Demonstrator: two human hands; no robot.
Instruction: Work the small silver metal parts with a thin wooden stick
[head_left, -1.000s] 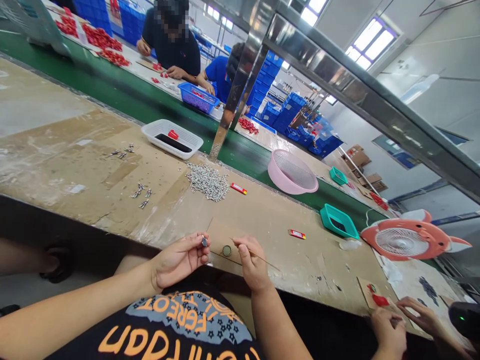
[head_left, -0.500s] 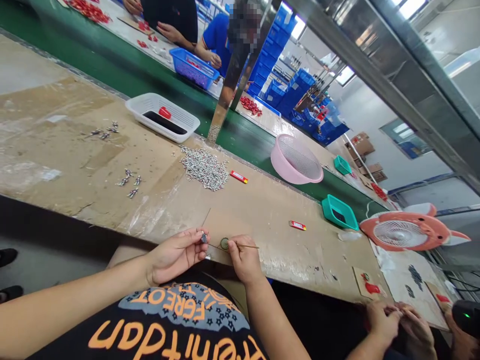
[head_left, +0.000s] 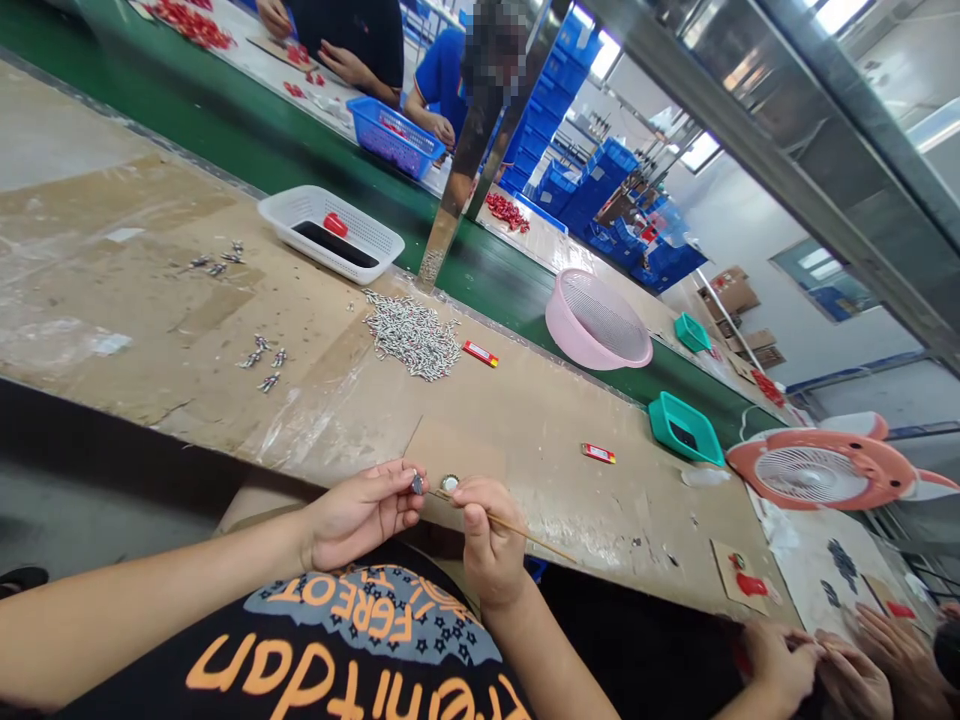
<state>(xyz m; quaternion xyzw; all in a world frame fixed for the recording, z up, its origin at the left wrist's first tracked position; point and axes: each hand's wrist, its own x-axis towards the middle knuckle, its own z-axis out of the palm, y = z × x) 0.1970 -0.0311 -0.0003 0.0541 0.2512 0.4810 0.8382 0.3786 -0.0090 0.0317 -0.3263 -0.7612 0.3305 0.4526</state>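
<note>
My left hand (head_left: 367, 515) is palm up at the table's near edge, thumb and forefinger pinching a small dark piece (head_left: 418, 484). Between the fingers of my right hand (head_left: 491, 540) is a thin brown stick (head_left: 534, 541). Its long end slants down to the right, while the other end points towards the left fingertips; I cannot tell whether it touches the dark piece. Just above my right fingertips is a small round cap (head_left: 450, 483) with a pale middle. A tan board (head_left: 457, 450) lies beneath, at the table edge.
Beyond my hands lie a pile of small silvery parts (head_left: 414, 336) and two red packets (head_left: 480, 353). A white basket (head_left: 274, 212), pink colander (head_left: 596, 335) and green basket (head_left: 686, 450) stand farther back. A co-worker's hands (head_left: 784, 665) are at right, near an orange fan (head_left: 847, 462).
The stick in my right hand has turned from nearly level to a slant, its long end now lower right. My right hand has rotated; the cap's middle looks paler. My left hand keeps its pinch.
</note>
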